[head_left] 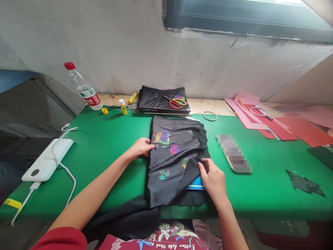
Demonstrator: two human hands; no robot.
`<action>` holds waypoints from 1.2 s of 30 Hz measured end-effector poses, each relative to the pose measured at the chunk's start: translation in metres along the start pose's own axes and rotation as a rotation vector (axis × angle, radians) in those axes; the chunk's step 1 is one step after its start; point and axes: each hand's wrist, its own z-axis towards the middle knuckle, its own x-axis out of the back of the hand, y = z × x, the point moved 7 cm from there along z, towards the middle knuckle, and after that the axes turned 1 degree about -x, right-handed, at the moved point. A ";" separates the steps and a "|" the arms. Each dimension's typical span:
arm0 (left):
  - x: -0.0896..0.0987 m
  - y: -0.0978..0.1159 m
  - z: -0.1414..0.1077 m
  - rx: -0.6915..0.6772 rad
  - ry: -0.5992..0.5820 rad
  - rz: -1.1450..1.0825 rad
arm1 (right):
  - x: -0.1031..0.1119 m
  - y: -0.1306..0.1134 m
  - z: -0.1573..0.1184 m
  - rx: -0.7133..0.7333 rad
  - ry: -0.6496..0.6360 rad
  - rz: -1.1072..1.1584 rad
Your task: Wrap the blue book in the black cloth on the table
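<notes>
A black cloth [174, 163] with bright flower prints lies on the green table [109, 146] in front of me, its near end hanging over the edge. My left hand [140, 147] rests flat on the cloth's left edge. My right hand [212, 177] pinches the cloth's right edge between thumb and fingers. A blue flat thing [196, 183] shows under the cloth by my right hand.
At the back lie a folded black stack [161, 100] with red scissors [175, 102], two glue sticks [122, 106], a water bottle [83, 87] and a ring [209, 116]. A white power bank [48, 159] with cable sits left. Pink and red sheets [281, 121] and a black scrap [304, 183] lie right.
</notes>
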 end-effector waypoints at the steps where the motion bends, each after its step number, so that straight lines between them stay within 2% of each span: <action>1: 0.007 -0.003 -0.001 -0.004 0.024 0.008 | -0.005 -0.007 -0.001 0.011 -0.017 0.005; 6: 0.055 -0.018 -0.018 0.025 0.108 0.051 | -0.031 -0.048 -0.005 0.087 -0.132 0.083; 9: 0.077 -0.026 -0.029 0.048 0.140 0.088 | -0.040 -0.067 -0.005 0.124 -0.201 0.152; 13: 0.089 -0.033 -0.035 0.042 0.205 0.179 | -0.044 -0.077 -0.002 0.141 -0.279 0.241; 18: 0.090 -0.032 -0.055 -0.061 0.444 0.344 | -0.043 -0.072 0.002 0.141 -0.327 0.350; 20: 0.083 -0.029 -0.075 -0.182 0.544 0.434 | -0.042 -0.070 0.002 0.140 -0.328 0.375; 21: 0.075 -0.022 -0.089 -0.340 0.598 0.568 | -0.041 -0.069 0.001 0.140 -0.325 0.384; 22: 0.062 -0.016 -0.102 -0.499 0.592 0.697 | -0.040 -0.069 0.001 0.140 -0.320 0.393; 23: 0.046 -0.015 -0.115 -0.635 0.536 0.792 | -0.039 -0.068 0.001 0.142 -0.314 0.402; 25: 0.018 -0.018 -0.137 -0.810 0.453 0.909 | -0.037 -0.066 0.000 0.149 -0.301 0.419; 27: -0.003 -0.023 -0.154 -0.877 0.417 0.953 | -0.036 -0.063 -0.001 0.156 -0.286 0.429; 31: -0.036 -0.029 -0.169 -0.885 0.316 1.030 | -0.035 -0.057 -0.002 0.156 -0.249 0.430; 36: -0.056 -0.041 -0.170 -0.841 0.220 1.126 | -0.032 -0.061 0.004 0.154 -0.269 0.448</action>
